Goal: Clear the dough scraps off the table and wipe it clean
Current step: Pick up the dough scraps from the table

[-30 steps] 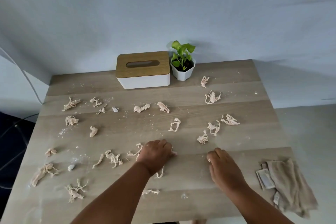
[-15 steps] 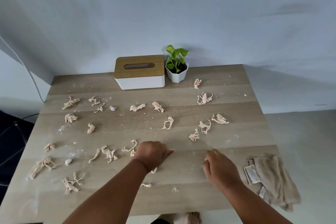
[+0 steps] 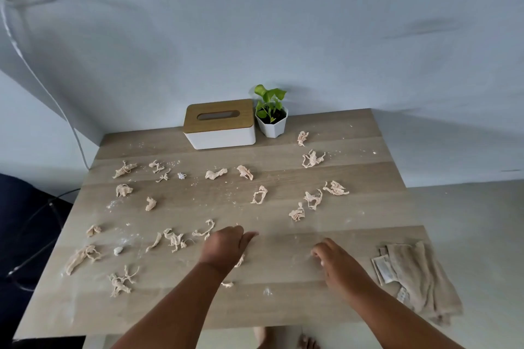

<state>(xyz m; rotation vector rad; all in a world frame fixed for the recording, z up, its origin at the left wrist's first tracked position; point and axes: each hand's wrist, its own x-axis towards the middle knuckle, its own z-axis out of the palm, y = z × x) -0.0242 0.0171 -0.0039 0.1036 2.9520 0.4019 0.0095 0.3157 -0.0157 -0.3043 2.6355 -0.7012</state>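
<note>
the left hand (image 3: 225, 246), at lower centre, cups its curled fingers over a pale stringy dough scrap (image 3: 240, 261) to gather it, while the right hand (image 3: 336, 262) hovers with loosely curled, empty fingers.

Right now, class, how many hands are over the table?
2. The left hand is near the middle, beside dough scraps; the right hand is nearer the cloth at the right edge. No others show.
</note>
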